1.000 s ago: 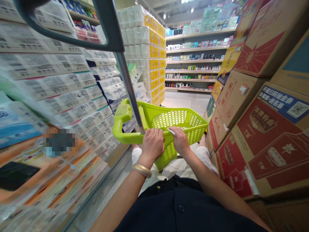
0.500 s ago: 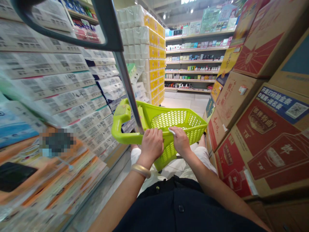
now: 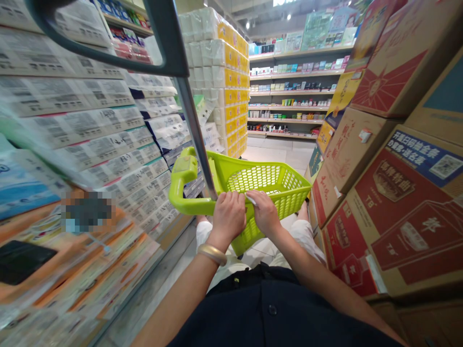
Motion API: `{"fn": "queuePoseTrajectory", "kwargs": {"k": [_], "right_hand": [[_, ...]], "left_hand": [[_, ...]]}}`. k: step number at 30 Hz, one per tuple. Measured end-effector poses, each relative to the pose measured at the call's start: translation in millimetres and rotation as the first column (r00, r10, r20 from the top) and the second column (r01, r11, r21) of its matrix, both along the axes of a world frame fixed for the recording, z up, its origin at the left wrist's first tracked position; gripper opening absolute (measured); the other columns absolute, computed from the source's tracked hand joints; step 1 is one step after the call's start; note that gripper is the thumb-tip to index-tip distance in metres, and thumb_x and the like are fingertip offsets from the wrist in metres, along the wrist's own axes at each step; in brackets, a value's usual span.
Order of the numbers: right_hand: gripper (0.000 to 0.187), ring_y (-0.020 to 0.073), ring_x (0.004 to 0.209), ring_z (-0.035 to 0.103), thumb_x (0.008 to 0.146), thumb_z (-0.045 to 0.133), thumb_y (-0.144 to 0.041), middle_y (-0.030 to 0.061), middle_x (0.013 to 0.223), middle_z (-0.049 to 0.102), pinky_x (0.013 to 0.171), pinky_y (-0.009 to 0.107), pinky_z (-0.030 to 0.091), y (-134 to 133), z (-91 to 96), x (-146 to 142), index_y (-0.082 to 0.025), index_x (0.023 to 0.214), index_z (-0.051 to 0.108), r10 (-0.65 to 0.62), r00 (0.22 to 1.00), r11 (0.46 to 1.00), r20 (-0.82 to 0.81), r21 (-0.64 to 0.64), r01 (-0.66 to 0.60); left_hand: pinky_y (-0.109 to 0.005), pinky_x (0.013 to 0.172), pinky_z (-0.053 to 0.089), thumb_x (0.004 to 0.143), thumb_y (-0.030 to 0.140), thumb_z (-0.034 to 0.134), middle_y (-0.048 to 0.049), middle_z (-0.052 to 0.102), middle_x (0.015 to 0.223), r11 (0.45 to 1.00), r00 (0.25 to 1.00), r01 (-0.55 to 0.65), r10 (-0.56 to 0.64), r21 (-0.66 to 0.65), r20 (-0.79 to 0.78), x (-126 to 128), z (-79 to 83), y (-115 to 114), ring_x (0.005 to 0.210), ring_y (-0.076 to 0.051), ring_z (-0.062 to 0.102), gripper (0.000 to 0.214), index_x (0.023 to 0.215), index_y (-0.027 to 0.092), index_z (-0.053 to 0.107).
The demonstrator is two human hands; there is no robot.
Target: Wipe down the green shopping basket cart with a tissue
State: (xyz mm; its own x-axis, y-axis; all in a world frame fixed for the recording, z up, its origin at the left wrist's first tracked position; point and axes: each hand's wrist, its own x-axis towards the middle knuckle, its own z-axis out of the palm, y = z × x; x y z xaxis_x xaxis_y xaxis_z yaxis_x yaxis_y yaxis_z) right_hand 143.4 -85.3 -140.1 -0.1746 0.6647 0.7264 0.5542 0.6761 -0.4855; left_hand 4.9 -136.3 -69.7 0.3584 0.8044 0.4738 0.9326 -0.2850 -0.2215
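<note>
A lime green plastic shopping basket [image 3: 278,183] hangs in front of me at waist height, with nothing visible inside. Its grey telescopic pull handle [image 3: 191,125] rises up to the top left. My left hand [image 3: 228,215], a gold bangle on its wrist, is closed over the basket's near rim at the foot of that handle. My right hand [image 3: 265,212] is closed on the rim right beside it, and a small white thing shows at its fingertips.
Shelves of packed tissue and paper goods [image 3: 90,140] run close along my left. Stacked brown and red cardboard cartons [image 3: 390,193] wall the right. A tower of toilet-paper packs [image 3: 220,82] stands ahead left. The tiled aisle [image 3: 278,152] leads to far shelves.
My right hand has slid a little left along the rim, closer to my left hand. The basket and surroundings have barely shifted.
</note>
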Motion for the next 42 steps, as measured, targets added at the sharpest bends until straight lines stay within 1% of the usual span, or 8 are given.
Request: {"fn": "queuePoseTrajectory", "kwargs": {"k": [3,8,14,20,26,32,38,42], "right_hand": [[0.041,0.0191,0.117,0.06,0.089,0.039,-0.008,0.007,0.122,0.069,0.11,0.041,0.04,-1.0,2.1,-1.8,-0.022,0.117,0.066,0.045,0.999,0.999,0.023,0.007,-0.045],[0.041,0.0227,0.115,0.062,0.086,0.039,-0.005,0.0079,0.114,0.071,0.11,0.047,0.039,4.8,-2.1,11.0,-0.021,0.111,0.068,-0.119,0.993,0.991,0.017,-0.058,0.119],[0.041,0.0196,0.118,0.06,0.088,0.039,-0.008,0.0061,0.121,0.069,0.11,0.042,0.039,1.4,-1.3,4.9,-0.022,0.116,0.066,-0.001,0.999,1.0,0.039,-0.012,0.001],[0.04,0.0235,0.115,0.062,0.086,0.04,-0.006,0.0083,0.115,0.071,0.109,0.048,0.038,8.5,-5.5,17.8,-0.021,0.11,0.068,-0.169,0.985,0.983,0.032,-0.065,0.171],[0.043,0.0194,0.118,0.06,0.086,0.04,-0.005,0.0055,0.119,0.07,0.111,0.042,0.038,5.6,-4.3,14.7,-0.023,0.114,0.067,-0.059,0.997,0.997,0.055,-0.04,0.062],[0.041,0.0234,0.115,0.061,0.086,0.04,-0.005,0.0085,0.114,0.072,0.11,0.048,0.037,9.9,-4.4,20.0,-0.021,0.11,0.069,-0.159,0.987,0.982,0.036,-0.094,0.162],[0.044,0.0199,0.118,0.06,0.086,0.04,-0.006,0.0054,0.122,0.069,0.111,0.043,0.038,7.2,-1.9,6.7,-0.024,0.118,0.066,0.009,0.998,0.999,0.057,-0.037,-0.006],[0.043,0.0208,0.116,0.061,0.085,0.04,-0.006,0.0058,0.118,0.071,0.11,0.045,0.039,18.5,-10.0,26.2,-0.023,0.113,0.068,-0.092,0.994,0.994,0.061,-0.061,0.096]], "left_hand": [[-0.041,0.081,0.035,0.083,0.019,0.049,-0.011,0.058,0.086,1.0,1.0,0.004,-0.004,-0.005,0.001,-0.5,0.3,-0.5,0.084,-0.028,0.051,0.016,0.095,0.014,0.058],[-0.042,0.082,0.035,0.081,0.019,0.051,-0.0116,0.058,0.086,1.0,1.0,0.006,-0.005,-0.024,0.01,-0.6,1.7,-1.2,0.086,-0.028,0.051,0.015,0.093,0.014,0.058],[-0.041,0.08,0.036,0.082,0.019,0.05,-0.0109,0.058,0.085,1.0,1.0,-0.01,0.01,-0.016,-0.009,0.2,2.1,-1.3,0.085,-0.028,0.051,0.014,0.093,0.015,0.057],[-0.042,0.081,0.035,0.081,0.019,0.051,-0.0114,0.058,0.085,1.0,1.0,0.0,0.0,-0.015,-0.008,-1.3,1.0,-0.9,0.086,-0.028,0.051,0.015,0.093,0.015,0.058],[-0.042,0.081,0.035,0.081,0.02,0.05,-0.0114,0.058,0.086,1.0,1.0,-0.006,0.005,-0.021,-0.011,-1.5,1.2,-0.6,0.085,-0.028,0.051,0.015,0.093,0.015,0.058],[-0.043,0.083,0.035,0.08,0.02,0.05,-0.0118,0.058,0.087,0.999,1.0,0.005,-0.005,-0.033,-0.012,-2.5,1.4,-0.3,0.087,-0.029,0.051,0.016,0.094,0.015,0.058],[-0.043,0.085,0.035,0.079,0.02,0.053,-0.0122,0.059,0.09,0.998,0.999,0.042,-0.041,-0.054,0.011,-6.5,4.1,3.9,0.089,-0.029,0.052,0.017,0.095,0.016,0.059],[-0.043,0.087,0.035,0.079,0.02,0.054,-0.0124,0.062,0.09,0.997,0.999,0.046,-0.048,-0.059,-0.022,-16.9,8.1,9.1,0.09,-0.029,0.054,0.019,0.096,0.015,0.06]]}}
